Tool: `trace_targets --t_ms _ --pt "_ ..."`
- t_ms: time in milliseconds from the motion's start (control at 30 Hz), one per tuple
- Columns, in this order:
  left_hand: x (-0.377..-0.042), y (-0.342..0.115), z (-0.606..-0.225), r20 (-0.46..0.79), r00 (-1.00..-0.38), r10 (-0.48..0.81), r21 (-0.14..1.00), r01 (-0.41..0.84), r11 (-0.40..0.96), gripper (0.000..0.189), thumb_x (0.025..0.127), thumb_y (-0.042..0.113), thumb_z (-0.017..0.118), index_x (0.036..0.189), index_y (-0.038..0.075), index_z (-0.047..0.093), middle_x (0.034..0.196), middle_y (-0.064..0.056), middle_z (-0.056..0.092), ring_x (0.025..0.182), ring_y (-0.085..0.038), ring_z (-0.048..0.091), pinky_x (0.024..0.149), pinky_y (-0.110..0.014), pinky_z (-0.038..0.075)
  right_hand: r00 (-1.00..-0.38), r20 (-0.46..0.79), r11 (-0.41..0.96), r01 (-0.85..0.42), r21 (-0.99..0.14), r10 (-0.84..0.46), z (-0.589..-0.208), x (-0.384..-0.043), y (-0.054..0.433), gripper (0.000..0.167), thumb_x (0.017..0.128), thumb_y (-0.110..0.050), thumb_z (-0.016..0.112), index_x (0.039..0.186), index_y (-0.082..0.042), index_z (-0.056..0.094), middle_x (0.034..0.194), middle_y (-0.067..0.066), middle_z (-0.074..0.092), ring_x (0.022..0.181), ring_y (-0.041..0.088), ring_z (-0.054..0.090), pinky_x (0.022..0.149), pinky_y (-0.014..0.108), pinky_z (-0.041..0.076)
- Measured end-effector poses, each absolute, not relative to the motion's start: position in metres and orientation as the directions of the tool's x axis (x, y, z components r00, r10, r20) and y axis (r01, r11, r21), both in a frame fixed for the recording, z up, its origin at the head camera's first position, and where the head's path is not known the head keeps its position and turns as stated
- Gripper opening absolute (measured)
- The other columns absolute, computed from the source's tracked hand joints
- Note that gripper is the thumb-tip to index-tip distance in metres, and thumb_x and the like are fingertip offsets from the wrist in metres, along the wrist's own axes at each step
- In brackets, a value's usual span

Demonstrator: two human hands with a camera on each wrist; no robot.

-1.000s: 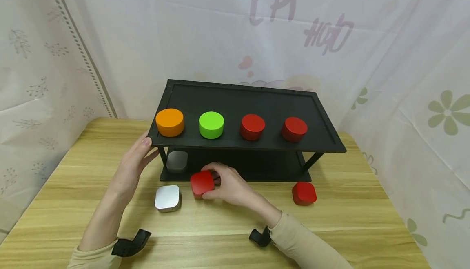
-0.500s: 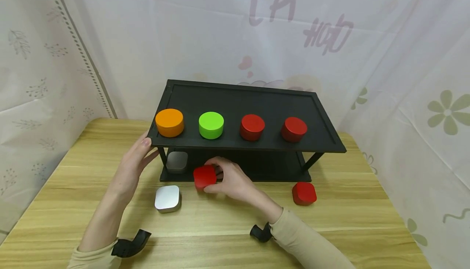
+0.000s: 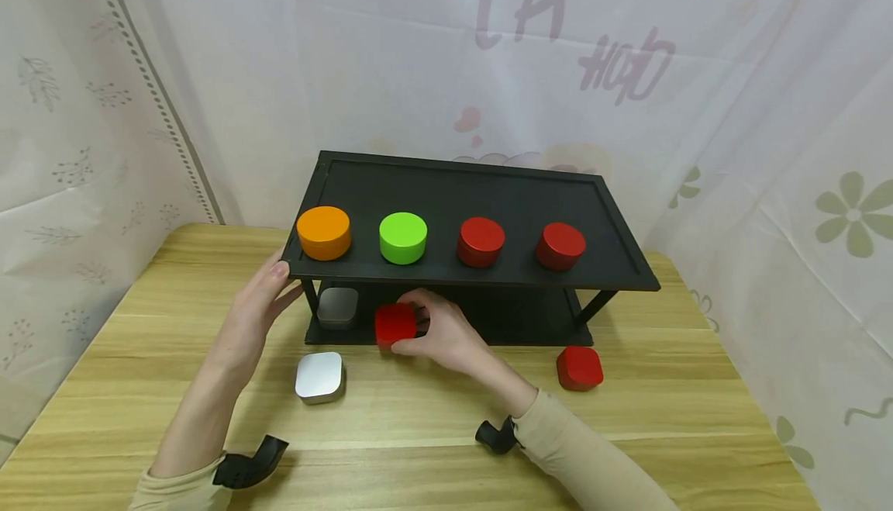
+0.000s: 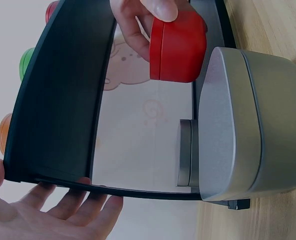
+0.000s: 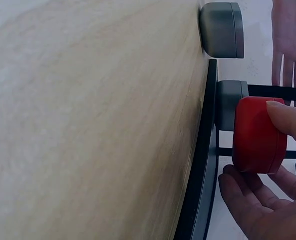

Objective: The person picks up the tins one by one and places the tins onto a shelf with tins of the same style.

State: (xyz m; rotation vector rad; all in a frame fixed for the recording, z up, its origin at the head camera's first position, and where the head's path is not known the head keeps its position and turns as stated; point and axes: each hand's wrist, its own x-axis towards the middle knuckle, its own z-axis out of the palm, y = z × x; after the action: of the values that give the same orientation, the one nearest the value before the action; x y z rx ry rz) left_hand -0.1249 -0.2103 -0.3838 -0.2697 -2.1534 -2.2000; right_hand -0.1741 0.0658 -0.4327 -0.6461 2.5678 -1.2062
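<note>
My right hand [image 3: 446, 333] pinches a red square tin [image 3: 395, 325] between thumb and fingers at the front edge of the black two-tier shelf's [image 3: 460, 272] lower tier. In the right wrist view the red tin [image 5: 260, 135] appears raised off the lower board. My left hand [image 3: 254, 302] holds the shelf's left end, its thumb at the front left corner of the top board and its fingers beneath. On the lower tier's left end sits a silver square tin [image 3: 338, 308]. Another silver square tin [image 3: 319, 377] lies on the table in front of it.
Along the top board stand an orange round tin [image 3: 324, 233], a green round tin [image 3: 403, 238] and two red round tins [image 3: 480, 242]. A second red square tin [image 3: 580, 368] lies on the wooden table [image 3: 432, 449] at the right. A patterned curtain [image 3: 418, 61] hangs behind.
My right hand has carried the red square tin forward and slightly right, from in front of the shelf to its lower tier's front edge. My left hand has stayed at the shelf's corner.
</note>
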Motion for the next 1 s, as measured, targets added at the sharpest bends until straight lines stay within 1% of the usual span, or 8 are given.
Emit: trace_targets --t_ms 167,367,567,833,1000 --pt "-0.124 -0.211 -0.384 0.163 -0.983 0.083 0.987 0.161 -0.026 0.05 0.112 0.034 0.036 0.161 0.019 0.037 0.165 0.005 0.037 0.145 -0.006 0.036 0.106 -0.008 0.044 -0.89 -0.008 0.567 -0.283 -0.774 -0.455 -0.434 -0.176 0.065 0.057 0.081 -0.027 0.088 0.13 -0.018 0.062 0.123 0.0 0.067 0.105 0.018 0.065 0.09 0.029 0.058" --pt "-0.125 -0.21 -0.384 0.166 -0.982 0.086 0.986 0.165 -0.022 0.05 0.112 0.033 0.035 0.16 0.019 0.039 0.164 0.005 0.038 0.147 -0.007 0.034 0.106 -0.009 0.043 -0.906 -0.026 0.591 -0.253 -0.766 -0.422 -0.435 -0.18 0.065 0.058 0.081 -0.03 0.088 0.132 -0.019 0.061 0.125 0.0 0.067 0.107 0.019 0.064 0.09 0.029 0.058" --pt "-0.124 -0.209 -0.382 0.159 -0.984 0.083 0.987 0.158 -0.016 0.05 0.112 0.034 0.036 0.16 0.02 0.038 0.165 0.004 0.037 0.146 -0.007 0.035 0.106 -0.009 0.043 -0.917 -0.045 0.602 -0.223 -0.767 -0.396 -0.436 -0.182 0.064 0.06 0.082 -0.03 0.087 0.134 -0.019 0.061 0.127 0.002 0.066 0.109 0.02 0.064 0.091 0.033 0.058" --pt "-0.124 -0.209 -0.382 0.145 -0.986 0.082 0.989 0.146 -0.005 0.051 0.112 0.035 0.036 0.161 0.02 0.036 0.168 0.0 0.032 0.147 -0.008 0.033 0.106 -0.007 0.043 -0.921 -0.051 0.595 -0.207 -0.776 -0.387 -0.437 -0.185 0.063 0.06 0.083 -0.029 0.086 0.136 -0.017 0.061 0.127 0.003 0.066 0.108 0.021 0.063 0.092 0.033 0.058" --pt "-0.124 -0.21 -0.382 0.146 -0.986 0.085 0.989 0.146 -0.003 0.051 0.112 0.036 0.036 0.161 0.02 0.036 0.169 -0.001 0.031 0.148 -0.009 0.032 0.106 -0.007 0.043 -0.922 -0.051 0.597 -0.206 -0.776 -0.384 -0.439 -0.187 0.061 0.061 0.083 -0.028 0.085 0.138 -0.015 0.06 0.131 0.004 0.064 0.11 0.023 0.062 0.094 0.035 0.058"
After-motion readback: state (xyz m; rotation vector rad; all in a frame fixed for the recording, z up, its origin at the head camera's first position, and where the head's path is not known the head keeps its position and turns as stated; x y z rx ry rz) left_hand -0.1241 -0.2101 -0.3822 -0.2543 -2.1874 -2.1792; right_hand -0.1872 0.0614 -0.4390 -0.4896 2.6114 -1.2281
